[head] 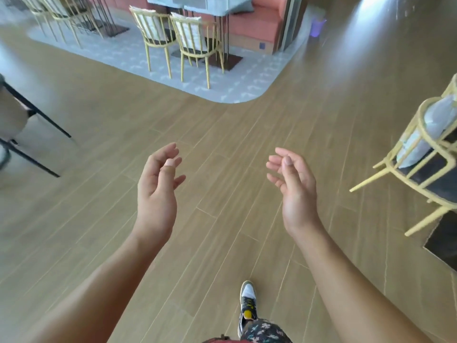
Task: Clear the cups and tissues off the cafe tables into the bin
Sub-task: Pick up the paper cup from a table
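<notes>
The left hand (pixel 158 184) and right hand (pixel 294 184) hover over the wood-plank floor (pixel 222 120), palms facing each other. Both are loosely open with fingers gently curled, holding nothing. A pale bin (pixel 318 27) stands far ahead, just beside the orange bench (pixel 259 23).

The tan plank floor (pixel 222 134) looks like wood-grain laminate or tile. It is smooth, with a soft sheen that flares white at the far right. The grey patterned floor section (pixel 138 58) under the far seating is matt. The pale yellow spindle-back chairs (pixel 197 55) have a smooth painted finish; wood or metal, I cannot tell. Their white back cushions (pixel 188 28) are cloth. The salmon-pink bench (pixel 259 23) is upholstered and matt. The grey-topped table (pixel 212 7) looks like stone. The pale translucent bin (pixel 317 26) looks plastic. The patterned trouser leg (pixel 264 332) is printed cloth.
</notes>
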Tool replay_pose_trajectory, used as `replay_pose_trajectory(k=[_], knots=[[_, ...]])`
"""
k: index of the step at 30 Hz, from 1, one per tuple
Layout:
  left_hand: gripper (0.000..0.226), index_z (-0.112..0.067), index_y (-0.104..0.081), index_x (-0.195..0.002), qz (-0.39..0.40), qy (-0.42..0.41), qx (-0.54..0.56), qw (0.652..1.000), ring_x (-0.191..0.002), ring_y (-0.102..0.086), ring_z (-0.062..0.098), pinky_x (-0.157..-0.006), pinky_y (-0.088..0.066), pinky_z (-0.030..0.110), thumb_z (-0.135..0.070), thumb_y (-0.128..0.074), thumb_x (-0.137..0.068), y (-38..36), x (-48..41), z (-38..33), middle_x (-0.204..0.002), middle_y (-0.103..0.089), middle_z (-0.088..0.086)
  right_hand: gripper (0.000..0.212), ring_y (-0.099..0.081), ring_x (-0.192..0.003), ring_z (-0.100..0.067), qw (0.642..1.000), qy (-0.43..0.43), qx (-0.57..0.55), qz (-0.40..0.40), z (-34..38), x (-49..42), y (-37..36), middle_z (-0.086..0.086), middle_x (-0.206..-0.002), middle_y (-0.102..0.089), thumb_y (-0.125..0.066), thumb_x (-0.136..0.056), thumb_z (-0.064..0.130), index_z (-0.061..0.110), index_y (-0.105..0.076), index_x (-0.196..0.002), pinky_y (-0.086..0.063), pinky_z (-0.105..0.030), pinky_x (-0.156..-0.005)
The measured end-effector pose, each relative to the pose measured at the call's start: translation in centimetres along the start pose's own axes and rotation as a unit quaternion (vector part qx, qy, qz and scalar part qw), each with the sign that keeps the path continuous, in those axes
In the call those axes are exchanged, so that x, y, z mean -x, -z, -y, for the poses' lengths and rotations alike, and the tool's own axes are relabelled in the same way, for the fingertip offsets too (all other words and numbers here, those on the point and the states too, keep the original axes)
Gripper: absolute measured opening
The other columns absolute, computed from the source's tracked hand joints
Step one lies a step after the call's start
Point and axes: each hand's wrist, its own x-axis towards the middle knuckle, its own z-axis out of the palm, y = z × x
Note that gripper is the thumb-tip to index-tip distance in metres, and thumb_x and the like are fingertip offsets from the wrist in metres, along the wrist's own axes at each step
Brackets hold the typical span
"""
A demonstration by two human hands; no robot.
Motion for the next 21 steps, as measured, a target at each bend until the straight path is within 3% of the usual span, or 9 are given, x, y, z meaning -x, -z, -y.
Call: replay_pose_trajectory(k=[9,16,21], knots=[[0.031,-0.031,-0.065,-0.123,-0.119,-0.009,-0.003,0.993,-0.125,-0.062,0.010,-0.099,-0.055,0.040,-0.032,-0.045,-0.100,-1.8,-12.8,0.7,-0.134,-0.065,-0.004,0.053,-0.067,-0.117,-0.019,0.990,-0.007,-0.015,0.137,-1.2,-17.3,-8.0,-0.001,-0.119,-0.069,-0.057,-0.087,0.059,0.022,-0.065,-0.124,-0.055,-0.041,-0.100],[0.031,-0.030,-0.065,-0.122,-0.182,-0.017,-0.013,0.983,-0.125,-0.062,0.009,-0.099,-0.055,0.040,-0.034,-0.047,-0.097,2.1,-23.9,2.1,-0.133,-0.065,-0.003,0.050,-0.068,-0.115,-0.022,0.975,-0.020,-0.032,0.220,-4.8,-27.1,-18.9,-0.005,-0.119,-0.070,-0.060,-0.087,0.058,0.023,-0.067,-0.122,-0.055,-0.040,-0.097],[0.032,-0.028,-0.065,-0.124,-0.203,-0.027,-0.014,0.979,-0.126,-0.061,0.011,-0.099,-0.054,0.039,-0.033,-0.046,-0.099,6.6,-34.2,3.9,-0.134,-0.065,-0.003,0.049,-0.067,-0.116,-0.021,0.971,-0.010,-0.031,0.238,-7.6,-34.2,-28.3,-0.001,-0.118,-0.070,-0.059,-0.089,0.058,0.023,-0.067,-0.122,-0.056,-0.044,-0.100]])
